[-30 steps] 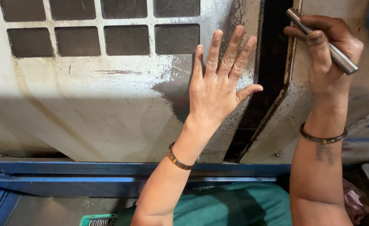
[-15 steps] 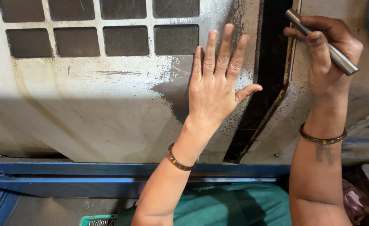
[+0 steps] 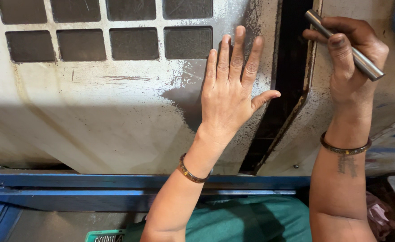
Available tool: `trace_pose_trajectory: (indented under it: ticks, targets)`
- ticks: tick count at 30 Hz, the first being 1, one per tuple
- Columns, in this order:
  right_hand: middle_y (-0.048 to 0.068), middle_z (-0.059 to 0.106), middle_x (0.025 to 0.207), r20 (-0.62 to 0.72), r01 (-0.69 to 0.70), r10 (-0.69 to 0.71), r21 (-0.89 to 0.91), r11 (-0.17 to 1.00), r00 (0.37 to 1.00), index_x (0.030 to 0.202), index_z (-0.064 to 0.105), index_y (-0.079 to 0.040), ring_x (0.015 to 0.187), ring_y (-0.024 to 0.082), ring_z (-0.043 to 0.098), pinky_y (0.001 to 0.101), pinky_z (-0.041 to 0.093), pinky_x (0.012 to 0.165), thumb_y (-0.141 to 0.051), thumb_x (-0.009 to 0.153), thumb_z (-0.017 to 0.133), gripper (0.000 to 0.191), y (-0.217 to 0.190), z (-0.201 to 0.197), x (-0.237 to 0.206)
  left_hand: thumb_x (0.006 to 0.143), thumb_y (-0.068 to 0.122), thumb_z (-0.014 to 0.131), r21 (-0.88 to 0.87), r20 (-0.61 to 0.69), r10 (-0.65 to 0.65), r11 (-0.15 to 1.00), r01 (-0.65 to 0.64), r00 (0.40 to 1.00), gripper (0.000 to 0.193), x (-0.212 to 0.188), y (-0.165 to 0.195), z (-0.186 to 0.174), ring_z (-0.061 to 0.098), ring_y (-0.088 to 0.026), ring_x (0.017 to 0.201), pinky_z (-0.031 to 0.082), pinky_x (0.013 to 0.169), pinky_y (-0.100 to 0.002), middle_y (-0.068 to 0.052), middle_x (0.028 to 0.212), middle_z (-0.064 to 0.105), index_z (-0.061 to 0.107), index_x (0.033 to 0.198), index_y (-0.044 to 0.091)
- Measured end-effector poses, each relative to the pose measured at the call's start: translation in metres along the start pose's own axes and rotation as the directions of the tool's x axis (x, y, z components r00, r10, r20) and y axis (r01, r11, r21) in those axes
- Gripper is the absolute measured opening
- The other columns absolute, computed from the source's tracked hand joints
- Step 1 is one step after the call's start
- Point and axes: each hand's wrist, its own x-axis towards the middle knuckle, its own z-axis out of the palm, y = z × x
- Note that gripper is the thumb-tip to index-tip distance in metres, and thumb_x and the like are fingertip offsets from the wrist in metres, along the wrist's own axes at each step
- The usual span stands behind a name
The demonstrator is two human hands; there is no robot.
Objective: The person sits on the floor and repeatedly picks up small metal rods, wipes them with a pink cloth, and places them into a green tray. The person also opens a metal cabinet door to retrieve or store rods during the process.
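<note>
While the left hand [image 3: 231, 96] lies flat with fingers spread wide against the worn grey-white metal sliding door [image 3: 94, 121], the right hand [image 3: 352, 62] is curled around a short polished steel cylindrical rod [image 3: 344, 45], held at an angle near the adjoining grey panel's [image 3: 363, 18] edge. A dark narrow gap [image 3: 289, 80] separates door and panel. Door carries a grid of dark square windows [image 3: 134, 42], paint scuffed bare near the palm. Blue steel rail [image 3: 94, 181] runs below. Rod: clean, bright, unmarked.
</note>
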Motion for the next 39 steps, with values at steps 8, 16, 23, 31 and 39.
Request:
trace_pose_trajectory:
  ticks: [8, 16, 23, 31, 39]
  targets:
    - [0.024, 0.069, 0.119, 0.000, -0.005, 0.005, 0.017, 1.000, 1.000, 0.127, 0.060, 0.011, 0.113, 0.031, 0.074, 0.0368, 0.064, 0.101, -0.029, 0.121, 0.057, 0.041, 0.002, -0.001, 0.000, 0.095, 0.084, 0.017, -0.038, -0.054, -0.003, 0.999, 0.001, 0.999, 0.093, -0.001, 0.001, 0.005, 0.019, -0.031, 0.161, 0.017, 0.135, -0.046, -0.014, 0.172, 0.018, 0.010, 0.163, 0.021]
    - [0.023, 0.068, 0.122, 0.005, -0.011, 0.011, 0.047, 0.999, 1.000, 0.130, 0.060, 0.012, 0.114, 0.031, 0.073, 0.0379, 0.063, 0.103, -0.028, 0.123, 0.056, 0.041, 0.004, -0.005, -0.003, 0.098, 0.082, 0.026, -0.057, -0.011, 0.007, 0.998, -0.007, 1.000, 0.099, -0.003, 0.003, 0.001, 0.018, -0.034, 0.160, 0.016, 0.133, -0.049, -0.018, 0.171, 0.020, 0.016, 0.164, 0.009]
    - [0.020, 0.068, 0.122, -0.005, -0.026, 0.026, 0.042, 0.999, 1.000, 0.130, 0.060, 0.012, 0.112, 0.029, 0.074, 0.0383, 0.062, 0.102, -0.027, 0.121, 0.054, 0.041, -0.003, -0.006, -0.005, 0.102, 0.078, 0.033, -0.081, 0.004, 0.002, 0.997, -0.002, 1.000, 0.097, -0.007, 0.005, -0.006, 0.017, -0.035, 0.160, 0.014, 0.133, -0.049, -0.018, 0.171, 0.018, 0.019, 0.164, 0.005]
    - [0.012, 0.070, 0.113, -0.027, -0.093, 0.097, 0.111, 0.989, 0.995, 0.125, 0.066, 0.005, 0.105, 0.022, 0.072, 0.0382, 0.064, 0.100, -0.029, 0.121, 0.059, 0.035, -0.020, -0.005, -0.004, 0.109, 0.061, 0.054, -0.038, -0.037, 0.006, 0.999, -0.008, 0.999, 0.094, -0.071, 0.015, -0.008, 0.012, -0.031, 0.165, 0.008, 0.137, -0.046, -0.016, 0.177, 0.012, 0.014, 0.170, 0.002]
    - [0.012, 0.068, 0.113, -0.057, -0.087, 0.092, 0.089, 0.992, 0.994, 0.125, 0.064, 0.007, 0.104, 0.022, 0.072, 0.0372, 0.067, 0.097, -0.030, 0.122, 0.061, 0.037, -0.022, -0.006, 0.001, 0.107, 0.035, 0.067, -0.013, -0.114, -0.016, 1.000, 0.014, 0.993, 0.086, -0.092, 0.001, 0.002, 0.010, -0.029, 0.165, 0.007, 0.137, -0.045, -0.010, 0.177, 0.014, 0.017, 0.170, 0.005]
